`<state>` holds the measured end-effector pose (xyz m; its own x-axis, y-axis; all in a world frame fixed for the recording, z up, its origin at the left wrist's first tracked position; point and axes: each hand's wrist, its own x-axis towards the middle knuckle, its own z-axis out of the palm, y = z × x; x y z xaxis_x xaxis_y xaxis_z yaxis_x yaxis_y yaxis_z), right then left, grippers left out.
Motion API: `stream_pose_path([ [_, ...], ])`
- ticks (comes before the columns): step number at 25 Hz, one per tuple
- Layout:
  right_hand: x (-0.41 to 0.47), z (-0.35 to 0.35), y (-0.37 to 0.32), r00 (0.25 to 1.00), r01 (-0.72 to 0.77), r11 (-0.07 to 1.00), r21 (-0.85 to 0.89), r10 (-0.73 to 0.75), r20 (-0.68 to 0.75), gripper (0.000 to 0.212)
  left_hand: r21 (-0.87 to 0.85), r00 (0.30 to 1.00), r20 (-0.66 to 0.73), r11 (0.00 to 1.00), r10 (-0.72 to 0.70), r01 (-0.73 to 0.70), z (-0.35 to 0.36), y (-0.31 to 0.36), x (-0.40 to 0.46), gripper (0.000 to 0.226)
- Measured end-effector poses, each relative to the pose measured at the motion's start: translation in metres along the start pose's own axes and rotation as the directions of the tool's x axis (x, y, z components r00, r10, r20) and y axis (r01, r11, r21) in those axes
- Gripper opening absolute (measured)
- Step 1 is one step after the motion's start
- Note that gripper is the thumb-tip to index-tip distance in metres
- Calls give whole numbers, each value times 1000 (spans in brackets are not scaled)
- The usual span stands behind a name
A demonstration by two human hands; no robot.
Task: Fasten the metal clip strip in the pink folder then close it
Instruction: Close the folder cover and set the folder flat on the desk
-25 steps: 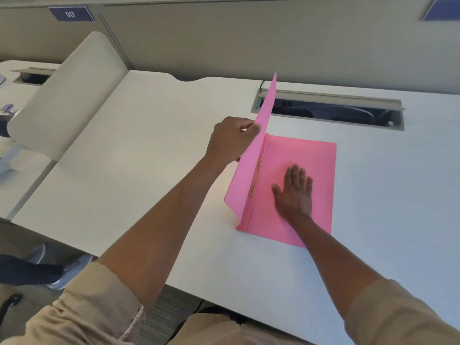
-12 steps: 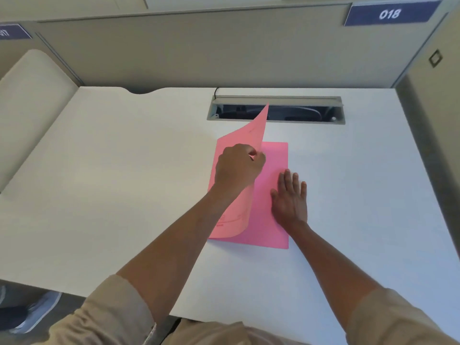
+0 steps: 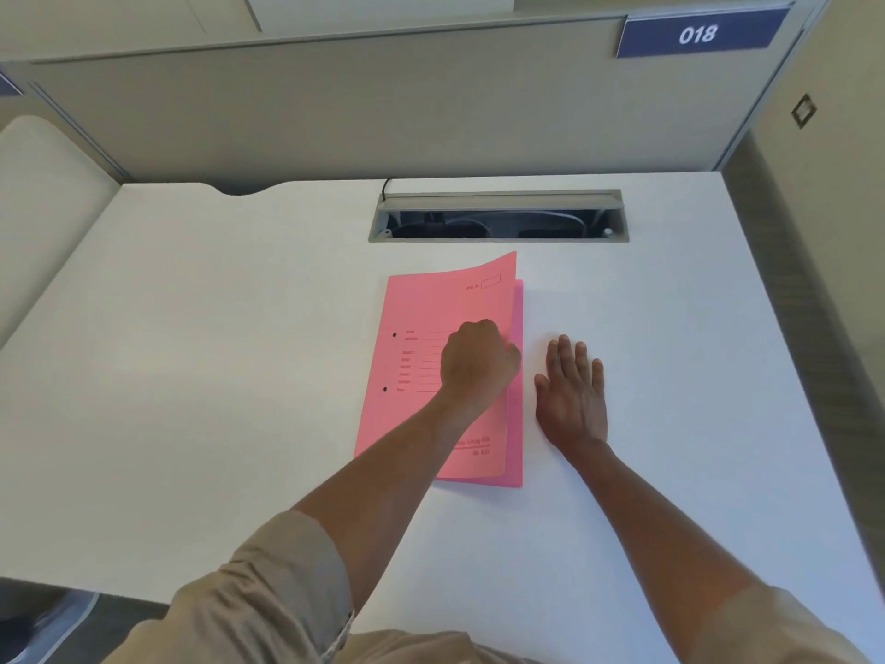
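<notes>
pink folder point(image 3: 421, 376) lies nearly shut under left hand point(image 3: 476, 364), right hand point(image 3: 572, 400) beside.

The pink folder point(image 3: 431, 318) is made of thin matt card, printed on its cover. The desk point(image 3: 215, 376) is finished in a smooth, matt white laminate. The sleeves point(image 3: 268, 596) are made of beige woven cloth.

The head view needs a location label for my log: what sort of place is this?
Probably an office or study cubicle: a white desk with a cable trough, grey partition walls, and a numbered sign "018".
</notes>
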<state>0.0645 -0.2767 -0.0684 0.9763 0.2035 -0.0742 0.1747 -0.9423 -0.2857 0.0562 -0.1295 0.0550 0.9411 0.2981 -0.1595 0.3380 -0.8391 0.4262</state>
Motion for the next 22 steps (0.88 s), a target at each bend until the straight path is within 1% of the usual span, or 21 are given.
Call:
stream_pose_path([
  [3,2,1,-1,1000,9,1000,0,-9,-4,59,90,1000,-3,996,17,-17,17,4,3,19],
  [6,1,2,0,1000,10,1000,-5,-10,0,59,181,999,43,983,33,-40,36,7,4,12],
  [9,3,3,2,1000,11,1000,-18,-11,-1,60,280,995,81,956,65,-85,54,4,-1,16],
  [12,3,5,2,1000,15,1000,-24,-15,-12,60,377,990,70,916,119,-137,69,0,-9,24],
  [15,3,6,2,1000,11,1000,-12,-11,-19,61,394,986,80,904,148,-167,75,-3,-11,32],
  [19,3,5,1,1000,15,1000,-28,-15,-7,61,361,985,97,918,140,-166,73,-10,-12,38],
  [22,2,5,4,1000,9,999,-39,-8,2,61,343,978,82,916,192,-209,72,-20,-15,39],
])
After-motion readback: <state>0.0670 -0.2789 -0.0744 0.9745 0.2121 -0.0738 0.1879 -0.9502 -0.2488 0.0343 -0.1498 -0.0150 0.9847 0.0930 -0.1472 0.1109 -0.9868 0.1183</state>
